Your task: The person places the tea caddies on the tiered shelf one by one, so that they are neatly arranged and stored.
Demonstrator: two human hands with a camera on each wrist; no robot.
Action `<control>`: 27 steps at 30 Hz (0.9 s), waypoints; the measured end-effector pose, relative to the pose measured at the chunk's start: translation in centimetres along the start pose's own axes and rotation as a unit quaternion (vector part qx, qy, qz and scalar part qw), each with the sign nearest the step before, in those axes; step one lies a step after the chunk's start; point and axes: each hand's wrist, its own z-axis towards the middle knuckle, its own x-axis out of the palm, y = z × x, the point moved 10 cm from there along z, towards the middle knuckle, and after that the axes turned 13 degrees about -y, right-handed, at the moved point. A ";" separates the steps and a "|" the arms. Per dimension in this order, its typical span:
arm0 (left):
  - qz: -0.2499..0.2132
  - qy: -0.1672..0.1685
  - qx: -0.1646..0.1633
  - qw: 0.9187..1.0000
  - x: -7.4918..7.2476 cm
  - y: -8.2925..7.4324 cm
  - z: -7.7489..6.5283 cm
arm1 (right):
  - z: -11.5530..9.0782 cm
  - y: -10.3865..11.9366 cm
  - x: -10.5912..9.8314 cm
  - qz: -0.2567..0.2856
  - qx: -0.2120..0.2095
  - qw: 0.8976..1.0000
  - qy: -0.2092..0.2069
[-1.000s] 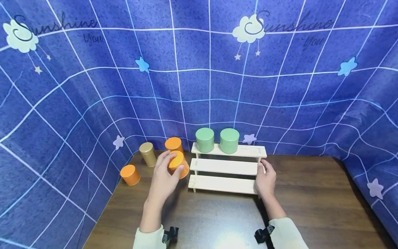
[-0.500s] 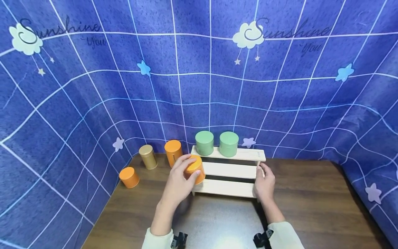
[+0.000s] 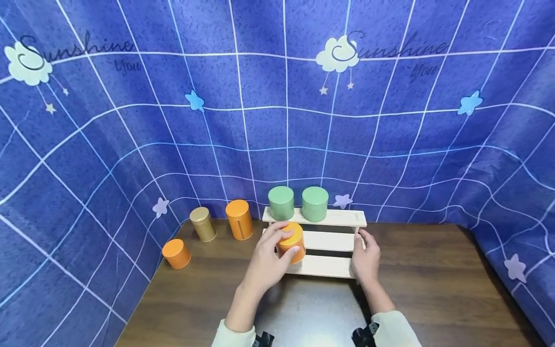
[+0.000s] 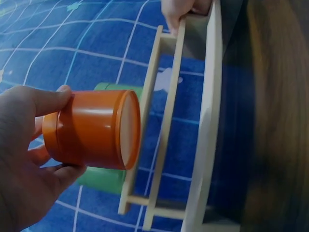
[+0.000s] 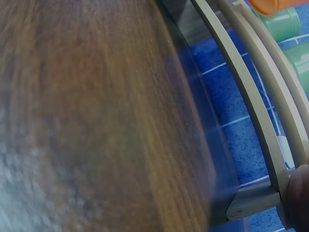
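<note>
My left hand (image 3: 266,265) grips an orange round canister (image 4: 96,128) by its side, thumb and fingers spread around it. The canister is held over the left part of a pale wooden three-step rack (image 3: 323,266), overlapping its middle and lower steps in the head view. In the left wrist view its flat base faces the rack, with a gap between them. My right hand (image 3: 365,258) holds the rack's right end. On the top step stand two green canisters (image 3: 281,205), side by side towards the left. The right wrist view shows only a fingertip (image 5: 298,195) at the rack's end.
Left of the rack, a taller orange canister (image 3: 239,221), a gold tin (image 3: 203,225) and a short orange canister (image 3: 176,254) stand on the brown wooden table (image 3: 425,279). A blue gridded cloth (image 3: 295,120) hangs behind and along both sides.
My left hand has carried the orange canister rightward, from beside the rack to over its left part. My right hand keeps hold of the rack's right end. The head view has shifted slightly.
</note>
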 end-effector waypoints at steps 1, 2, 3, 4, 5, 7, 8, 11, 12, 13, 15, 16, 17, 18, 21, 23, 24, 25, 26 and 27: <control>-0.003 0.001 0.002 1.000 0.3 -0.1 -0.1 | 0.0 0.1 0.0 0.003 -0.003 1.000 -0.001; -0.007 0.001 0.005 1.000 0.6 -0.2 -0.1 | 0.0 0.2 0.0 0.006 -0.007 1.000 -0.003; -0.011 0.001 0.010 1.000 1.0 -0.4 -0.1 | 0.1 0.3 0.0 0.011 -0.009 1.000 -0.005; -0.016 0.002 0.014 1.000 1.3 -0.6 0.0 | 0.1 0.3 0.0 0.013 -0.012 1.000 -0.008; -0.020 0.001 0.022 1.000 1.6 -0.9 0.0 | 0.1 0.3 0.0 0.015 -0.013 1.000 -0.011; -0.026 -0.002 0.036 0.999 2.2 -1.4 0.0 | 0.2 0.4 -0.1 0.017 -0.015 1.000 -0.014; -0.030 -0.005 0.045 0.999 2.5 -1.7 0.0 | 0.1 0.3 -0.1 0.015 -0.014 1.000 -0.013; -0.036 -0.010 0.061 0.997 3.2 -2.5 -0.1 | 0.0 0.1 0.0 0.011 -0.010 1.000 -0.008; -0.037 -0.011 0.063 0.997 3.4 -2.7 -0.1 | -0.1 0.1 0.0 0.011 -0.009 1.000 -0.005; -0.038 -0.011 0.064 0.997 3.7 -2.9 0.0 | -0.1 0.1 0.0 0.010 -0.009 1.000 -0.003; -0.041 -0.010 0.063 0.997 4.3 -3.2 0.2 | -0.1 0.1 0.1 0.012 -0.008 1.000 0.000; -0.042 -0.010 0.063 0.997 4.6 -3.3 0.3 | -0.1 0.1 0.1 0.012 -0.010 1.000 0.000; -0.044 -0.009 0.060 0.997 5.0 -3.4 0.5 | -0.1 0.2 0.0 0.013 -0.010 1.000 -0.001; -0.046 -0.007 0.058 0.997 5.4 -3.6 0.6 | -0.1 0.2 0.0 0.012 -0.011 1.000 -0.002; -0.051 0.002 0.060 0.997 6.8 -4.0 1.0 | -0.2 0.2 -0.2 0.008 -0.015 1.000 -0.011; -0.055 0.006 0.066 0.996 7.6 -4.5 1.1 | -0.2 0.1 -0.3 0.004 -0.018 1.000 -0.016; -0.055 0.007 0.071 0.996 8.0 -4.7 1.3 | -0.2 0.1 -0.4 0.001 -0.021 1.000 -0.018; -0.055 0.006 0.077 0.996 8.2 -4.9 1.4 | -0.1 0.1 -0.3 -0.001 -0.022 1.000 -0.019; -0.054 0.005 0.083 0.995 8.5 -5.1 1.5 | -0.1 0.2 -0.3 -0.001 -0.025 1.000 -0.018; -0.054 0.002 0.088 0.995 8.7 -5.3 1.7 | 0.0 0.2 -0.2 -0.001 -0.025 1.000 -0.018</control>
